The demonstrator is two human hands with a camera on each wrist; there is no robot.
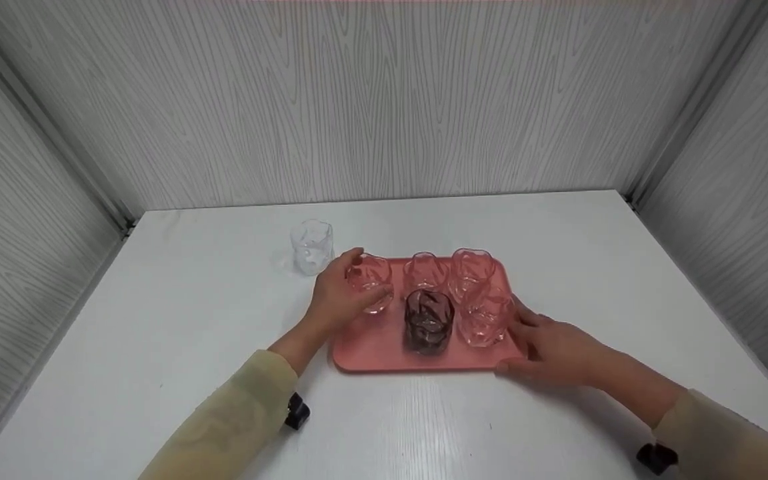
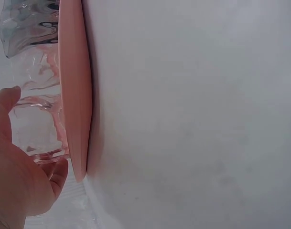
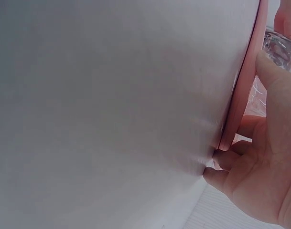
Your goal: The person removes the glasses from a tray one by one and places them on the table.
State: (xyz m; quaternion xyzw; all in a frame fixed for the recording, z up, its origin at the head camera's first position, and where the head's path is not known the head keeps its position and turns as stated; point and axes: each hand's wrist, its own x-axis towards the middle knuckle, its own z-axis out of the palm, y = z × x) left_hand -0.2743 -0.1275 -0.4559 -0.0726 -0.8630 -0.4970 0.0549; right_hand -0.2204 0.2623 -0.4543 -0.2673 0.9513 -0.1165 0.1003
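Note:
A pink tray (image 1: 377,347) lies on the white table. Toward its back left stands a clear glass (image 1: 372,270), and my left hand (image 1: 341,297) holds this glass, thumb on one side and fingers on the other. In the left wrist view the same glass (image 2: 37,126) stands on the tray, between thumb and fingers. My right hand (image 1: 557,350) grips the tray at its front right corner, fingers along the right edge. Three more clear glasses stand at the tray's back and right, including one glass (image 1: 484,323) beside my right fingers. A dark grey glass (image 1: 429,323) stands near the front middle.
Another clear glass (image 1: 313,247) stands on the table (image 1: 224,300), behind and left of the tray. Grey wood-grain panels (image 1: 384,100) enclose the table at the back and both sides.

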